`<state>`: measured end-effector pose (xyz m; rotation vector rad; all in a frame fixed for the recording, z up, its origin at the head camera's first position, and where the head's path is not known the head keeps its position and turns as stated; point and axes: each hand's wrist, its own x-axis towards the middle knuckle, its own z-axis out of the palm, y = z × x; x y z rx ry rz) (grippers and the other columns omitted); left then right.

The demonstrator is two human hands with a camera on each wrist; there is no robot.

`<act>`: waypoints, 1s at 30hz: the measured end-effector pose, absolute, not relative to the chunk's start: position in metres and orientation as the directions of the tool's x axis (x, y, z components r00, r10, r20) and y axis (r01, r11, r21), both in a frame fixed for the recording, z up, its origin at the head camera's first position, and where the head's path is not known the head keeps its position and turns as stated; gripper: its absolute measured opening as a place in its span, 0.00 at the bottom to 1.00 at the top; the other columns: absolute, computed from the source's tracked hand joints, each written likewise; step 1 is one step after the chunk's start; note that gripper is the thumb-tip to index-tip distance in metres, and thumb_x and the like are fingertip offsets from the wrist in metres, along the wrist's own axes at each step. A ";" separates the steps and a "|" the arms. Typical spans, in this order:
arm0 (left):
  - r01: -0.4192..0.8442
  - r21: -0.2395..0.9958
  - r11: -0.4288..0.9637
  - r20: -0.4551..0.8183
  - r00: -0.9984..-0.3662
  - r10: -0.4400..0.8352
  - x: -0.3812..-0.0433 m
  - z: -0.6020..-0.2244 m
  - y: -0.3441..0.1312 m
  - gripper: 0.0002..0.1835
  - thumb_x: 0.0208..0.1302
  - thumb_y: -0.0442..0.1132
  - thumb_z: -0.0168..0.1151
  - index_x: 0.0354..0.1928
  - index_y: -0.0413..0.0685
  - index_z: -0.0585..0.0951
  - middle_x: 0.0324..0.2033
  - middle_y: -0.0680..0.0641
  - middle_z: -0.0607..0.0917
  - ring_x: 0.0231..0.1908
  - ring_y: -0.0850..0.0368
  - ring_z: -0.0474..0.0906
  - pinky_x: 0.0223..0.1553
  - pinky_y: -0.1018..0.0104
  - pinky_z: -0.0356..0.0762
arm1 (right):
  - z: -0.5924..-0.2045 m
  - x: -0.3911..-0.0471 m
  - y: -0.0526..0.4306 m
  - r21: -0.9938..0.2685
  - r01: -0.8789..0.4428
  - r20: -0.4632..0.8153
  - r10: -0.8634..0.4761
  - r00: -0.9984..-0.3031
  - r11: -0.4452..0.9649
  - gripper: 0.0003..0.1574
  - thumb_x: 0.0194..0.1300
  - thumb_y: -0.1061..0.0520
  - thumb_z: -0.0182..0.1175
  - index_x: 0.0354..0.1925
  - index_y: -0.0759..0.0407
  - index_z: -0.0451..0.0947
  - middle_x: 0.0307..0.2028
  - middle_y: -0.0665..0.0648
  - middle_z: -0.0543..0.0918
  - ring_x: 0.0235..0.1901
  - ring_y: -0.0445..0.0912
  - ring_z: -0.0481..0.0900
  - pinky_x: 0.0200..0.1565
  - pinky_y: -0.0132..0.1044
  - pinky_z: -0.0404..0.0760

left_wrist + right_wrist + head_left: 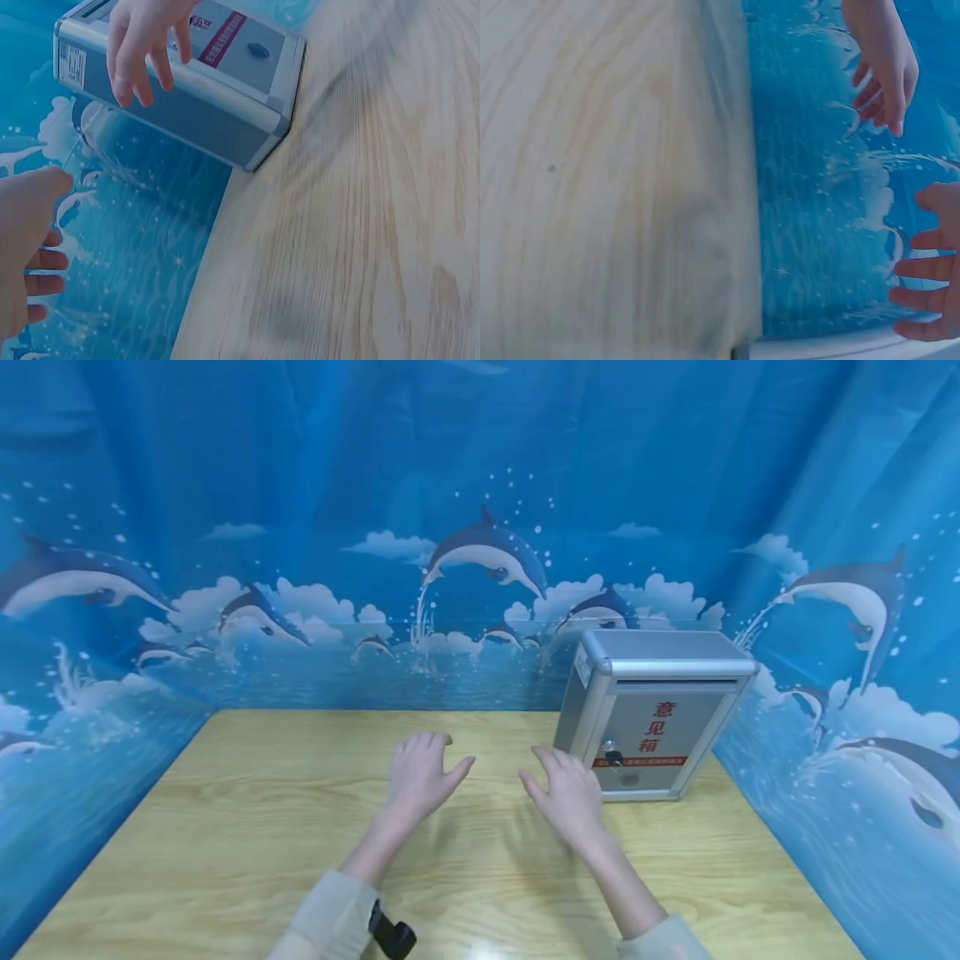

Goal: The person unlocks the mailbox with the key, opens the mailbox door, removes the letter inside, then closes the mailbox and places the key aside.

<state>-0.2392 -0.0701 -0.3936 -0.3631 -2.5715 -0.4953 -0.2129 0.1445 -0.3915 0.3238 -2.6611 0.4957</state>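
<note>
Both hands hover over the wooden table, palms facing each other, with nothing between them. In the head view the left hand (422,777) is left of centre, its thumb spread from relaxed fingers. The right hand (566,793) holds nothing either and overlaps the lower left edge of a silver metal box (660,710). Red Chinese lettering, a slot near the top and a lock with a key (613,756) mark the box's front. It stands upright at the table's right rear. In the left wrist view, the right hand (146,49) appears in front of the box (187,105).
The light wood table (262,802) reaches back to a blue curtain (337,460) printed with dolphins and clouds, which encloses the back and both sides. A black strap with a small device (392,935) sits at the left sleeve (330,914).
</note>
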 end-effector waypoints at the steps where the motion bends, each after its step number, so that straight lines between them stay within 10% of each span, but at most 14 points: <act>1: 0.357 0.292 0.888 0.519 -0.838 0.166 -0.240 -0.393 -0.068 0.21 0.57 0.55 0.62 0.39 0.42 0.80 0.34 0.45 0.82 0.37 0.49 0.76 0.41 0.55 0.72 | -0.389 -0.213 0.147 -0.306 -0.300 0.455 -0.138 -0.880 0.903 0.28 0.63 0.44 0.57 0.54 0.59 0.75 0.52 0.60 0.78 0.51 0.56 0.75 0.48 0.54 0.73; 9: 0.423 0.374 0.825 0.520 -0.832 0.191 -0.241 -0.381 -0.045 0.17 0.55 0.53 0.65 0.23 0.49 0.75 0.17 0.55 0.71 0.18 0.61 0.64 0.20 0.69 0.63 | -0.377 -0.211 0.175 -0.388 -0.381 0.664 -0.032 -0.747 0.839 0.09 0.59 0.55 0.62 0.35 0.61 0.83 0.30 0.55 0.84 0.29 0.48 0.81 0.30 0.43 0.78; 20: 0.478 0.429 0.766 0.526 -0.822 0.218 -0.248 -0.368 -0.016 0.25 0.52 0.63 0.62 0.17 0.51 0.68 0.13 0.56 0.65 0.14 0.62 0.58 0.15 0.71 0.53 | -0.382 -0.219 0.215 -0.505 -0.401 0.756 0.167 -0.632 0.764 0.10 0.56 0.60 0.65 0.22 0.61 0.75 0.18 0.53 0.76 0.17 0.43 0.70 0.22 0.27 0.65; 30: 0.422 0.576 0.700 0.404 -0.891 0.205 -0.256 -0.367 0.012 0.31 0.49 0.67 0.61 0.44 0.48 0.78 0.34 0.52 0.78 0.36 0.57 0.73 0.41 0.59 0.69 | -0.383 -0.226 0.243 -0.644 -0.402 0.720 0.339 -0.605 0.651 0.21 0.62 0.63 0.58 0.15 0.65 0.66 0.19 0.52 0.70 0.20 0.36 0.63 0.24 0.23 0.62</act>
